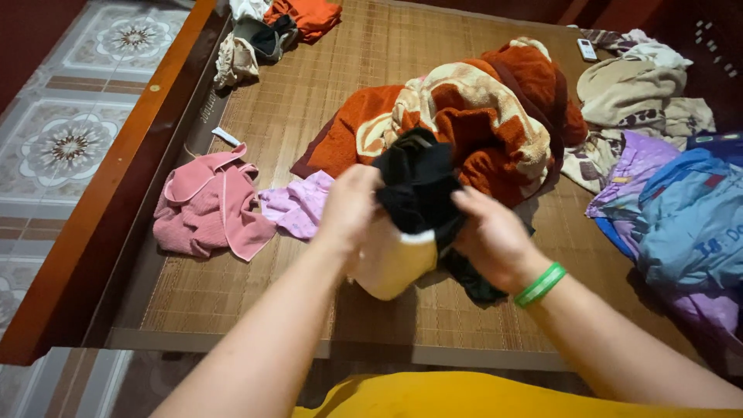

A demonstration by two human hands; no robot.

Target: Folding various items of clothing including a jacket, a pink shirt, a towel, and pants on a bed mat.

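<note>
Both hands are up over the woven mat bed (255, 279), working one piece of clothing between them: a black garment with a cream-white part (414, 209), held just above the mat at the centre of the view. The left hand (348, 207) has its fingers curled shut around the left side of the cloth, the right hand (489, 236), a green wristband (540, 284) on it, pinches the dark fabric from the other side. Right behind sits an orange and cream blanket (472, 116) in a heap. To the left lie a pink garment (209, 205) and a lilac piece (298, 205), touching each other. Blue and purple cloth (685, 220) is piled at the right edge.
</note>
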